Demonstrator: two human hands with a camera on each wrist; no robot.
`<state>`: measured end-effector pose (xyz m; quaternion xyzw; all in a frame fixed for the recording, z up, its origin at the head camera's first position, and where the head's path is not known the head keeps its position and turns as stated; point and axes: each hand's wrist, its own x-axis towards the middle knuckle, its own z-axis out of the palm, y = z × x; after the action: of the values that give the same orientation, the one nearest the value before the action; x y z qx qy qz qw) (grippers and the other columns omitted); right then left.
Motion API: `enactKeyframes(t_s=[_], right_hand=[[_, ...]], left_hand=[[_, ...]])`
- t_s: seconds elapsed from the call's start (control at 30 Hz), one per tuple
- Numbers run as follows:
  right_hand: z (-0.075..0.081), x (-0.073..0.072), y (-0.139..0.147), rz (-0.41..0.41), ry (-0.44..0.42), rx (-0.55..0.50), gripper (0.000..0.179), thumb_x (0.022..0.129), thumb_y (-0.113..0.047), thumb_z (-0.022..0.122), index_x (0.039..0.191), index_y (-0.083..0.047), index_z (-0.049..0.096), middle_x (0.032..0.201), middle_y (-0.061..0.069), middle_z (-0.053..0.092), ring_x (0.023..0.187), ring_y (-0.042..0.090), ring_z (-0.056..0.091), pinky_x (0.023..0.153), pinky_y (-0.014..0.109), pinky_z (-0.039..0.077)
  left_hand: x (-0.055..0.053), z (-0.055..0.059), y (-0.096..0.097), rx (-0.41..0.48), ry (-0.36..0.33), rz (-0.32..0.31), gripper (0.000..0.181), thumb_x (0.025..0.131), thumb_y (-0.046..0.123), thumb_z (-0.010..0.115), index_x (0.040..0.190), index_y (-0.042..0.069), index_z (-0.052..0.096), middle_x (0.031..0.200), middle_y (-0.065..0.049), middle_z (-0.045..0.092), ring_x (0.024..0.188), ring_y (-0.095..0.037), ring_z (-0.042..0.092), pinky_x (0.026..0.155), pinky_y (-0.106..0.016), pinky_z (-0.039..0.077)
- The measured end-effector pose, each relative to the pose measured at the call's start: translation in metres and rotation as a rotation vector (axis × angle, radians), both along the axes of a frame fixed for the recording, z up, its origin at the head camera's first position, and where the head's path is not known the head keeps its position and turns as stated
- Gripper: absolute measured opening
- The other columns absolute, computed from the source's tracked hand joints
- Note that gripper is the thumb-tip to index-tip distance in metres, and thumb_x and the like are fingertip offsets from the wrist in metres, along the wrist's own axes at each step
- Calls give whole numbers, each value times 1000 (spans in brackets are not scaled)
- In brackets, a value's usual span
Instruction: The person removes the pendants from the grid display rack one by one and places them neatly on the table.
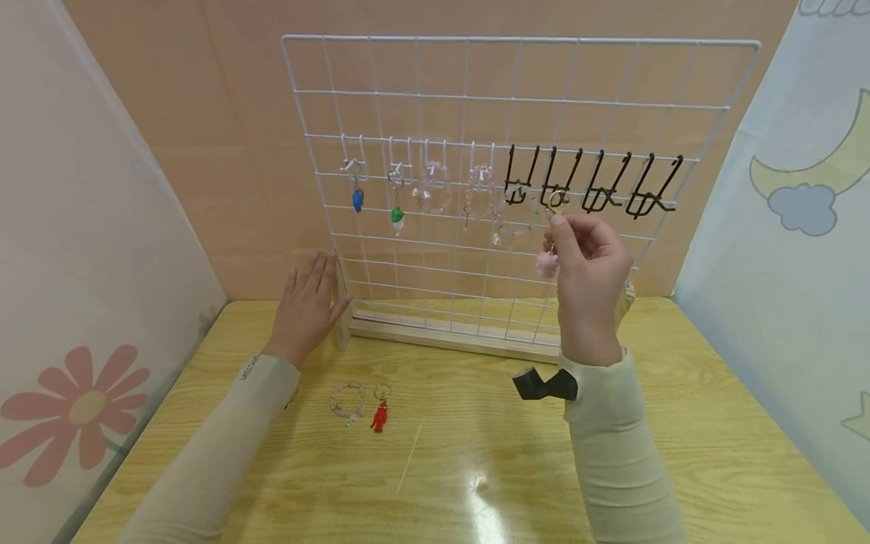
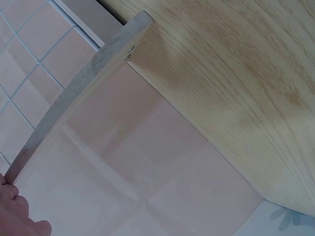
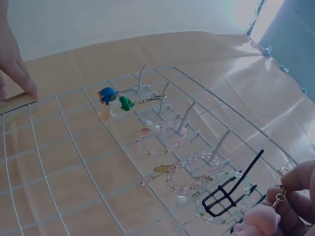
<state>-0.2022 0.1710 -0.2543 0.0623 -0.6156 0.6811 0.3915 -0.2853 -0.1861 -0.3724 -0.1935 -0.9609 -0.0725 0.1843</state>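
My right hand (image 1: 593, 276) pinches the gold ring of a keychain with a fluffy pink charm (image 1: 547, 264) in front of the second black hook (image 1: 552, 177). In the right wrist view the pink charm (image 3: 261, 220) dangles by a short gold chain below the fingertips. My left hand (image 1: 309, 306), fingers extended, rests at the left wooden post (image 1: 343, 325) of the white wire grid rack (image 1: 519, 39). The left wrist view shows these fingertips at the end of the post (image 2: 74, 93). A beaded bracelet with green beads (image 1: 533, 215) hangs from the first black hook (image 1: 516, 177).
White hooks carry a blue keychain (image 1: 357, 200), a green-and-white keychain (image 1: 397, 217) and two pink bead bracelets (image 1: 435, 185). Two more black hooks (image 1: 601, 185) are at the right. A pink bracelet (image 1: 347, 400) and a red keychain (image 1: 380, 415) lie on the wooden table (image 1: 516, 453).
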Motion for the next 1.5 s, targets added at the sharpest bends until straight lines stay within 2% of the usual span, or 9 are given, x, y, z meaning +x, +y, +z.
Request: enactKeyframes(t_s=[0.3,0.47,0.6,0.7,0.9,1.07,1.23,1.5], right_hand=[[-14,12,-8,81,28,9,16,95,-12,72,88,3,71,74,9,66,57,16,58,51,20,51],[-29,19,-16,160,-20,17,18,95,-10,71,90,7,69,75,12,65,52,15,56,49,21,51],[-41,22,-25,195,-73,46,12,95,-8,70,90,3,70,77,7,67,63,16,60,60,22,53],[-51,24,-32,218,-130,71,10,95,-8,70,91,2,70,79,3,68,73,17,62,69,24,54],[-72,26,-44,329,-280,64,18,97,-10,68,100,8,67,83,6,68,76,18,63,72,27,56],[-90,27,-52,441,-389,29,12,98,-11,68,99,1,68,84,8,68,77,19,65,76,30,59],[-112,28,-60,539,-485,31,14,100,-14,67,101,-1,68,86,8,67,78,21,64,76,30,58],[-148,31,-79,638,-622,24,19,100,-14,66,103,5,66,89,10,68,75,19,63,71,28,56]], left_hand=[[-1,0,1,6,-4,4,80,108,43,45,162,1,3,168,-22,11,156,-33,6,122,-60,6],[-1,0,1,7,1,2,80,108,42,46,162,1,4,167,-22,12,155,-34,8,122,-61,7],[0,0,0,8,5,2,80,108,42,46,162,0,4,167,-22,12,155,-34,8,122,-60,7],[-1,-1,0,11,5,2,80,108,42,47,162,0,5,167,-22,12,155,-34,7,122,-60,6],[-2,-2,0,9,3,8,80,108,44,46,162,1,5,168,-21,12,156,-33,6,122,-59,6],[-2,-2,0,14,0,7,81,108,42,48,162,1,4,168,-20,11,156,-33,5,123,-59,5],[-2,-1,1,4,4,12,81,108,43,46,162,1,3,168,-21,12,156,-33,5,123,-59,5],[-2,-1,1,5,1,11,81,108,43,46,162,1,2,168,-20,10,156,-33,5,122,-60,8]])
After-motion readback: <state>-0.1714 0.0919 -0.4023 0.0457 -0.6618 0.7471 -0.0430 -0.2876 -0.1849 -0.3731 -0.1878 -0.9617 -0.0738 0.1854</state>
